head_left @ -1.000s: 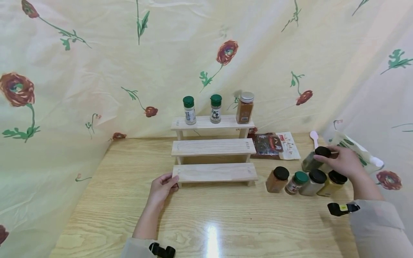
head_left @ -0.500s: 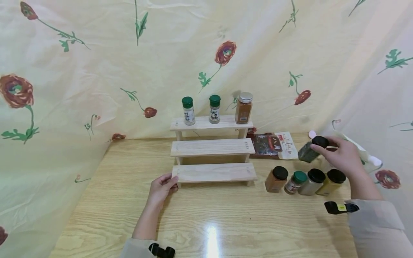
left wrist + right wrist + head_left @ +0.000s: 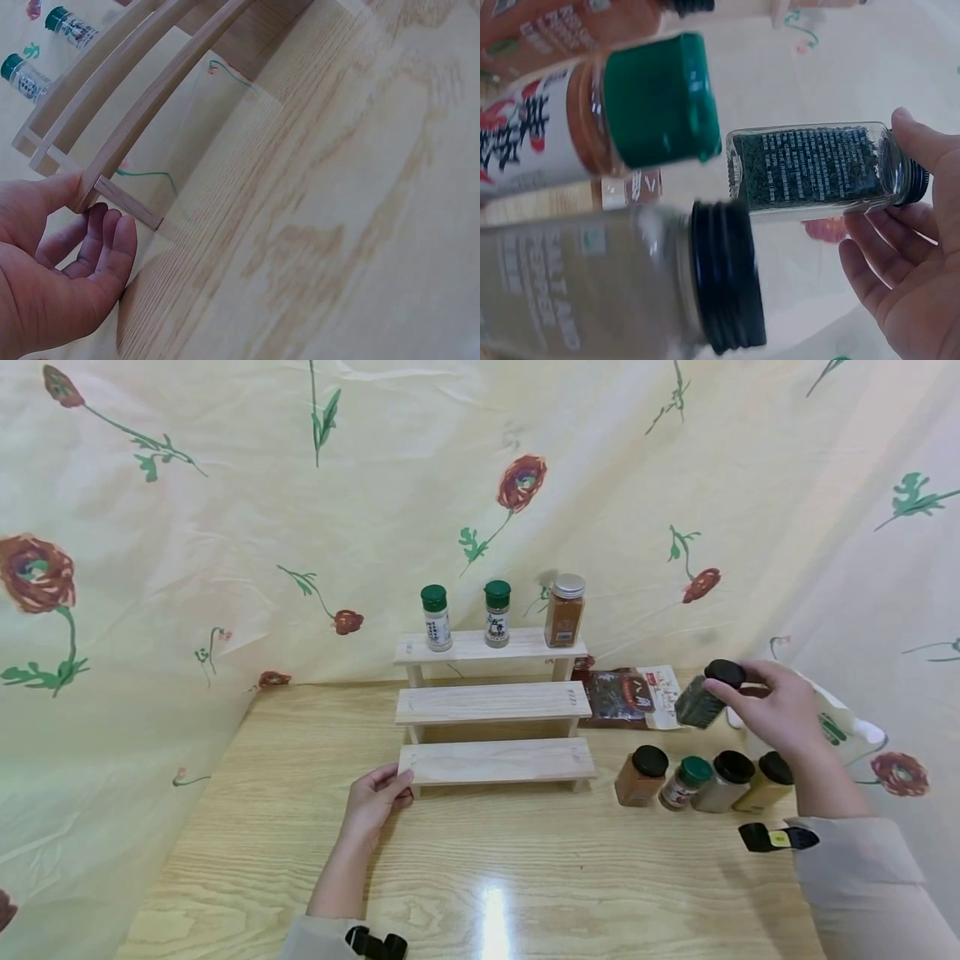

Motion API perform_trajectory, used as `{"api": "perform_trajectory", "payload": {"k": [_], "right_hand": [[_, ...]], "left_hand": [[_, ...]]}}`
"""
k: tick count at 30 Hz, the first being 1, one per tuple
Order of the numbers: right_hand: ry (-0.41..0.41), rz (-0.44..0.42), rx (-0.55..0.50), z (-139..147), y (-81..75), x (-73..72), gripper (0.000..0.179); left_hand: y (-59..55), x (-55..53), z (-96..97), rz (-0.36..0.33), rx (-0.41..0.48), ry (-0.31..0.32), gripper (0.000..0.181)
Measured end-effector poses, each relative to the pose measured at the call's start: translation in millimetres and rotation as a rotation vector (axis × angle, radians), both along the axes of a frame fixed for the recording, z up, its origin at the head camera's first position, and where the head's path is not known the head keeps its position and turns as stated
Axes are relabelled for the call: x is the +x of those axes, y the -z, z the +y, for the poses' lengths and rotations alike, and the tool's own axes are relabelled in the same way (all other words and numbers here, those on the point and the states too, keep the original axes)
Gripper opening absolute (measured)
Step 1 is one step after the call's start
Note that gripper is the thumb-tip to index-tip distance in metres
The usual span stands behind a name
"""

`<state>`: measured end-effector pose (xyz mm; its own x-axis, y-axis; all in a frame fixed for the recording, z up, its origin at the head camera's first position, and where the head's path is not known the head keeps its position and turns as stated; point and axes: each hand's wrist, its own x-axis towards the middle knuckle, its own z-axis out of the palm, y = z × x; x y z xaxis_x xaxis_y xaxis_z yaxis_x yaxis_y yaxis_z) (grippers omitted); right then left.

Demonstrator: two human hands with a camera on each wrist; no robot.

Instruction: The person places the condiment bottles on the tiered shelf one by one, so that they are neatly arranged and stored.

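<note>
My right hand (image 3: 772, 706) holds a black-capped jar of dark green herbs (image 3: 702, 697) by its cap, lifted and tilted above the table at the right. The right wrist view shows the same herb jar (image 3: 814, 171) pinched at its cap end. My left hand (image 3: 375, 797) rests against the left end of the lowest step of a three-step wooden rack (image 3: 491, 703); in the left wrist view its thumb (image 3: 49, 191) touches the rack's corner (image 3: 86, 196). Two green-capped shakers (image 3: 436, 617) and a silver-lidded jar (image 3: 566, 610) stand on the top step.
Several spice jars stand in a row on the table right of the rack: a brown one (image 3: 641, 774), a green-capped one (image 3: 686, 782), a pale one (image 3: 722, 781), a yellow one (image 3: 765, 781). A dark spice packet (image 3: 633, 695) lies behind them. Floral cloth (image 3: 225, 527) hangs behind and beside the table.
My right hand has lifted the herb jar off the table, up and slightly left. The left hand has stayed at the rack's corner.
</note>
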<state>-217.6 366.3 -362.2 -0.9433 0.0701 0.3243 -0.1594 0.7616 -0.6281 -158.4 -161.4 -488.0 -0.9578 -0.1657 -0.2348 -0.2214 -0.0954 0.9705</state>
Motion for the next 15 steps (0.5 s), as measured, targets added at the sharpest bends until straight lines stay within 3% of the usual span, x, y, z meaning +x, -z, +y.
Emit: {"api": "perform_trajectory", "payload": {"k": [7,15], "right_hand": [[-0.055,0.077,-0.064,-20,-4.5,-2.0,0.043],[-0.078,0.088,-0.074,-44,-8.4,-4.8,0.043]], "left_hand": [[0.1,0.7,-0.2,0.0,-0.001,0.005,0.04],[0.7,0.3,-0.3,0.002,0.004,0.008,0.04]]}}
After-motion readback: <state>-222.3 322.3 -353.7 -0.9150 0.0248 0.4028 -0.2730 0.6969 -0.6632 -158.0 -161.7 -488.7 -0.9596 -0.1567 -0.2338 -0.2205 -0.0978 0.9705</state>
